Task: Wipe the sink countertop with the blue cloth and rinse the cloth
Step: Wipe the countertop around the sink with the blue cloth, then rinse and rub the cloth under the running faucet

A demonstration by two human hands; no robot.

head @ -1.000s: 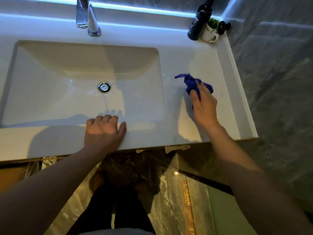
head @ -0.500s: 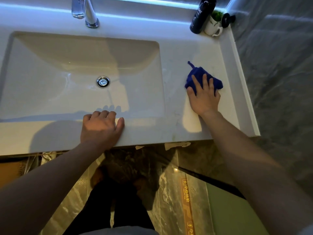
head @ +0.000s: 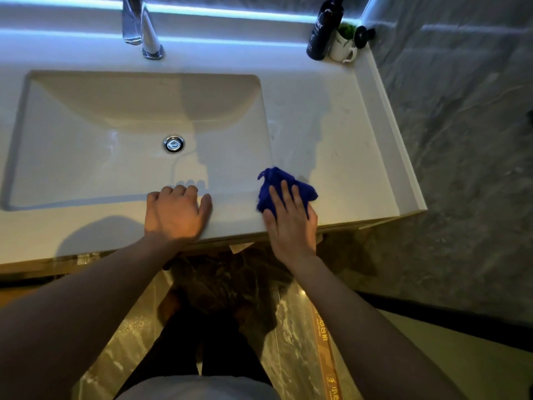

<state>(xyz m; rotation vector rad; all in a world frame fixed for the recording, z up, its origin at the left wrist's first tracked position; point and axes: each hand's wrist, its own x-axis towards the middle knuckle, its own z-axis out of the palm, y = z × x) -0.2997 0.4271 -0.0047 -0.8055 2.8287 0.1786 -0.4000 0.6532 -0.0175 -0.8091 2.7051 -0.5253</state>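
1. The blue cloth [head: 284, 186] is shown crumpled, deep blue, bunched into folds on the white countertop [head: 340, 134], at the basin's [head: 138, 134] front right corner near the front edge.
2. The right hand [head: 291, 223] is laid flat over the cloth, fingers extended and pressed down on it; its near part is hidden beneath the palm.
3. The left hand [head: 176, 212] is rested on the front rim, fingers curled over the basin edge.
4. The faucet [head: 141, 27] and dark bottle [head: 324, 30] are cut off at the top.
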